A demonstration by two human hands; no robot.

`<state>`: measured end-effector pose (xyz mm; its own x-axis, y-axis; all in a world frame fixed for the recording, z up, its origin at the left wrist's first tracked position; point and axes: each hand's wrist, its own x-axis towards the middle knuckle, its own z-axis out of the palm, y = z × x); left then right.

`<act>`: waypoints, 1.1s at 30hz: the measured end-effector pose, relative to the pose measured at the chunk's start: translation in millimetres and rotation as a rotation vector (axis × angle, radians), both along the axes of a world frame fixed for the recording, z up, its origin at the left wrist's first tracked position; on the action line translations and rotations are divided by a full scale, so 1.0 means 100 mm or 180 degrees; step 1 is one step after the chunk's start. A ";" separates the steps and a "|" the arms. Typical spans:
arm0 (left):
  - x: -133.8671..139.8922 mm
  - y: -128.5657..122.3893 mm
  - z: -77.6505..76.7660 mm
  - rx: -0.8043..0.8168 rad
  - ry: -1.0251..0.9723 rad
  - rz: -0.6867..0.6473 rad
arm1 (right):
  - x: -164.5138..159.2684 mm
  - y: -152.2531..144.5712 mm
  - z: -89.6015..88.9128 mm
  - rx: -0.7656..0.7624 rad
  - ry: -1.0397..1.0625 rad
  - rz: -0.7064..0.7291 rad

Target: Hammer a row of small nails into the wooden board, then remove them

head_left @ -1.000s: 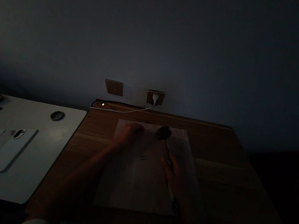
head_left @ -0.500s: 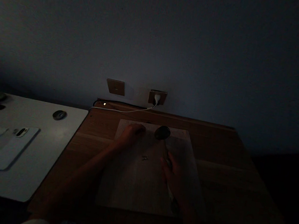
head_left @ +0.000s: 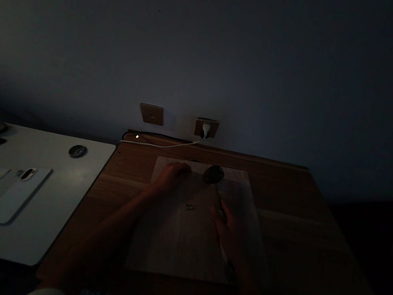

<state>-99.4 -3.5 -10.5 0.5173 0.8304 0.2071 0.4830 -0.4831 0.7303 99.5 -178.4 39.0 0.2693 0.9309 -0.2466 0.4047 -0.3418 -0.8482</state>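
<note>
one round-headed tool [head_left: 213, 174] extends ahead of the right hand [head_left: 228, 229], which grasps its handle [head_left: 218, 196].

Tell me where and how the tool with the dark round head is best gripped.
Likely best by its slim handle, from the near right, where the right hand holds it: the handle slants back and rightward, away from the wider round head, giving a narrow length to wrap around.

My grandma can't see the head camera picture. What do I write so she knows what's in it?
A person's right hand grips a round-headed tool over a pale board in a dim room, the left hand near the board's far edge. Tiny pieces lie on the board; a plugged-in white cord runs behind.
</note>
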 end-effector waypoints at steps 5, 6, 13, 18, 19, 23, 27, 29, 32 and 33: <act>0.01 0.00 -0.01 0.0089 0.0149 0.0041 | -0.02 -0.01 -0.08 -0.0141 0.0322 -0.0115; 0.01 0.00 -0.01 0.0109 0.0198 0.0041 | -0.02 -0.01 -0.09 -0.0157 0.0336 -0.0076; 0.02 0.01 0.02 0.0425 0.0336 -0.0122 | -0.01 -0.01 -0.04 -0.0107 0.0059 0.0129; 0.04 0.00 -0.01 0.0226 0.0295 0.0032 | -0.11 0.07 0.01 -0.0260 0.0437 0.0115; 0.04 -0.01 -0.02 0.0166 0.0232 0.0069 | -0.13 0.09 0.03 -0.0260 0.0435 0.0157; 0.04 -0.03 -0.03 0.0043 0.0048 0.0033 | -0.18 0.16 0.10 -0.0085 0.0180 0.0303; 0.04 -0.02 -0.02 0.0150 0.0147 0.0085 | -0.23 0.20 0.06 -0.0068 0.0334 0.0333; 0.05 -0.02 -0.02 0.0167 0.0148 0.0107 | -0.25 0.21 -0.02 -0.0068 0.0497 0.0308; 0.05 -0.02 -0.02 0.0082 0.0036 0.0135 | -0.26 0.23 -0.11 0.0025 0.0586 0.0377; 0.05 -0.02 -0.02 0.0037 -0.0007 0.0154 | -0.26 0.24 -0.13 0.0039 0.0572 0.0393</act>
